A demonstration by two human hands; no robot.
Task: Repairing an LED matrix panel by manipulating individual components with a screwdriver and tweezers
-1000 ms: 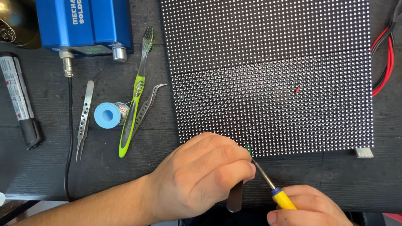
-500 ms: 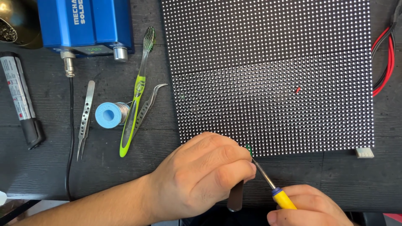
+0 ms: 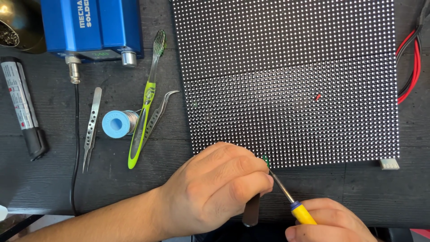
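Observation:
A black panel point(image 3: 291, 80) covered with a grid of small white dots lies flat on the dark table, with one red dot lit point(image 3: 318, 97) right of its middle. My left hand point(image 3: 215, 188) is closed on a slim dark-handled tool point(image 3: 251, 210) at the panel's bottom edge, beside a small green lit spot point(image 3: 265, 158). My right hand point(image 3: 329, 222), at the bottom edge of the view, grips a yellow-handled tool point(image 3: 302, 213) whose thin metal shaft point(image 3: 280, 186) points up-left to that same spot.
Left of the panel lie a green toothbrush point(image 3: 145, 121), curved tweezers point(image 3: 159, 112), straight tweezers point(image 3: 92, 127), a blue spool of solder wire point(image 3: 116, 124) and a black marker point(image 3: 24, 112). A blue box unit point(image 3: 92, 27) with a cable stands behind. Red and black wires point(image 3: 410, 67) run at right.

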